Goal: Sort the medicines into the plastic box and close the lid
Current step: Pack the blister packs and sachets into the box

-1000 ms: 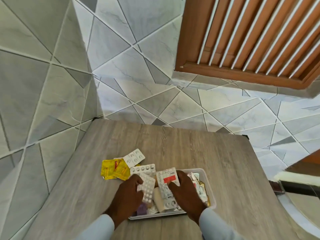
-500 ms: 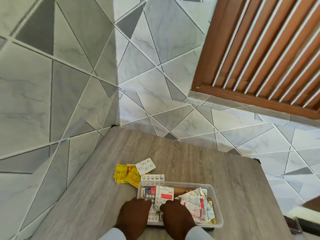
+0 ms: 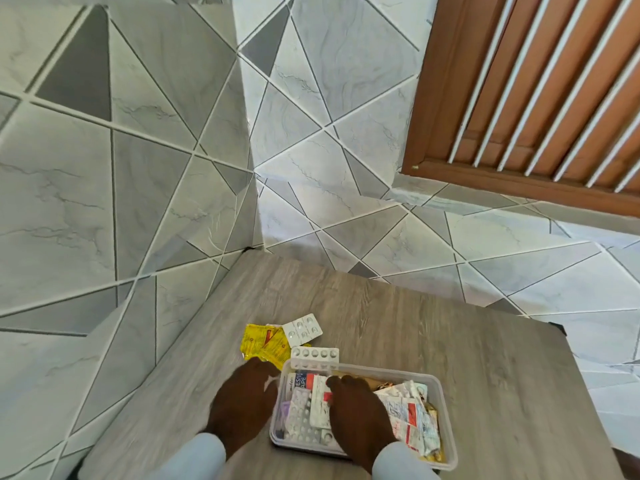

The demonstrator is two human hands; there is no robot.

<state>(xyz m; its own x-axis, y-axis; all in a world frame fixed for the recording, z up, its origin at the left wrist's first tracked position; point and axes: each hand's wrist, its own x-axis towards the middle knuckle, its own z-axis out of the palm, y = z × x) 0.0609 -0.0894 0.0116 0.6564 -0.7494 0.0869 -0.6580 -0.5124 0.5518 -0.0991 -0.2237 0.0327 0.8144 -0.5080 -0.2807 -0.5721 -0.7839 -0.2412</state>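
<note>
A clear plastic box (image 3: 445,407) without a lid sits on the wooden table (image 3: 450,341), filled with blister strips and paper packets. My right hand (image 3: 358,414) lies flat inside it, pressing on a white-and-red packet (image 3: 320,400). Just left of the box, my left hand (image 3: 244,403) hovers over the table, fingers spread, holding nothing. Yellow sachets (image 3: 263,342) lie beyond its fingertips. A small white blister strip (image 3: 303,329) rests behind them. A longer pill strip (image 3: 314,356) leans against the box's far rim. No lid is in view.
Tiled walls close in on the left and far sides of the table, meeting at a corner (image 3: 252,249). A brown louvred window (image 3: 540,98) is up on the right. The table's right part is bare wood.
My left hand has come out of the box and moved left onto the table towards the yellow sachets. My right hand stays pressed on the packets. The camera has tilted upward.
</note>
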